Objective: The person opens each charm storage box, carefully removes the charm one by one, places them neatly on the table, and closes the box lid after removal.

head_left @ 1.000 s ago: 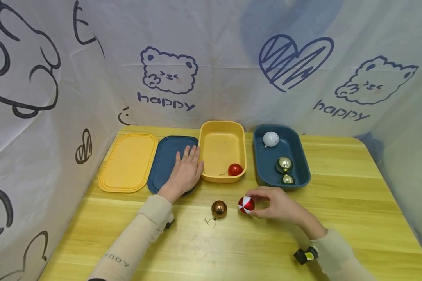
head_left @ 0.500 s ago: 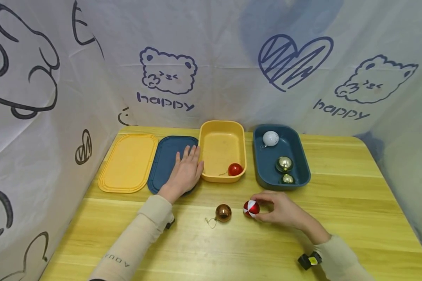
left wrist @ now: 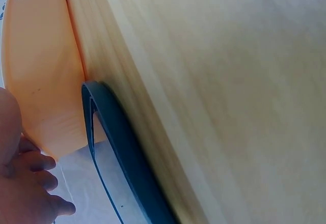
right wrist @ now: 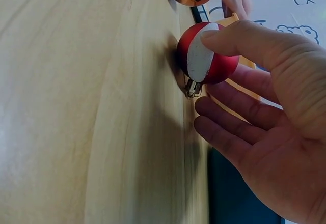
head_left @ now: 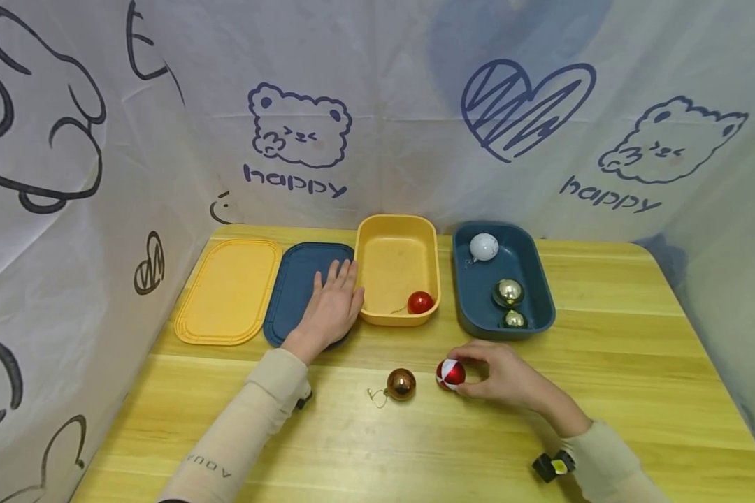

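Note:
My right hand (head_left: 509,374) pinches a red-and-white Christmas ball (head_left: 450,374) between thumb and fingers, low over the table. Its metal cap (right wrist: 193,87) shows in the right wrist view. Just left of it lies a copper-coloured Christmas ball (head_left: 401,384) with a gold string loop. My left hand (head_left: 330,307) lies with straight fingers over the dark blue lid (head_left: 292,293), fingertips right at the left wall of the yellow box (head_left: 360,279). Inside the yellow box is a red ball (head_left: 420,302).
A dark blue box (head_left: 537,279) at the right holds a white ball (head_left: 484,246) and two gold balls, one of them this larger gold ball (head_left: 509,293). A yellow lid (head_left: 229,292) lies far left. White cloth walls (head_left: 403,154) with drawings enclose the table.
My right hand has shifted slightly right and towards me with the red-and-white ball, which has turned. The copper ball has rolled a little right and nearer. The left hand has stayed put.

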Tool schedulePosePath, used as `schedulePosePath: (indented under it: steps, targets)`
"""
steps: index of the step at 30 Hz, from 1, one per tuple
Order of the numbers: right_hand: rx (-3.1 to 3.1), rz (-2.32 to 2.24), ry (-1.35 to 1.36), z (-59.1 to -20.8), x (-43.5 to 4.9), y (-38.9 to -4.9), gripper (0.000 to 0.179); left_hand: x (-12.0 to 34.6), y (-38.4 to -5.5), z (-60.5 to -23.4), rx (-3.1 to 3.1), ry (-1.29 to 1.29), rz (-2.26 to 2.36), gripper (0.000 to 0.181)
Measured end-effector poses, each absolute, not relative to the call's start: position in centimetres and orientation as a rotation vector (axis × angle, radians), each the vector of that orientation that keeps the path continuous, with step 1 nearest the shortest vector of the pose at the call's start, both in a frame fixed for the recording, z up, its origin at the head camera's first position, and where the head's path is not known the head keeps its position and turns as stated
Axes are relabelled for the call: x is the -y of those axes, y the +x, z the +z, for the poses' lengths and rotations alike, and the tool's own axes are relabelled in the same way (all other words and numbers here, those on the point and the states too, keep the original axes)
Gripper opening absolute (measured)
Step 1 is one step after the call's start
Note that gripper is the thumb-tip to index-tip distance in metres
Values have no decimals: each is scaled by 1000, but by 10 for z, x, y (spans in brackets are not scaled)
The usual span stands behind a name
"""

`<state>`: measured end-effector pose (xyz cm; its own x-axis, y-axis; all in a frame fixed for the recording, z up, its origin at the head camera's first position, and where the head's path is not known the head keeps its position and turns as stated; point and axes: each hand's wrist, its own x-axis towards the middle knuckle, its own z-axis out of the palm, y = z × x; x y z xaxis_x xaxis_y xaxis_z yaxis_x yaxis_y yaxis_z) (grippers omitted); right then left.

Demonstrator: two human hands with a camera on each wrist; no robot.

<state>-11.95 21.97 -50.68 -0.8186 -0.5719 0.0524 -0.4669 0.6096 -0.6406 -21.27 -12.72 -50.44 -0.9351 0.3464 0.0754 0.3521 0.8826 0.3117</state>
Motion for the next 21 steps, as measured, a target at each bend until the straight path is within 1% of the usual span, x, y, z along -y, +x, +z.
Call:
schedulePosePath:
  steps: [15, 21]
  targets:
    - [-2637, -982, -860, -499, -220, -119, 50, 126, -212, -504, 3029, -567, -516, 62]
    - [-2669, -1006, -865, -489, -219, -121, 49, 126, -213, -502, 3034, -562, -524, 62]
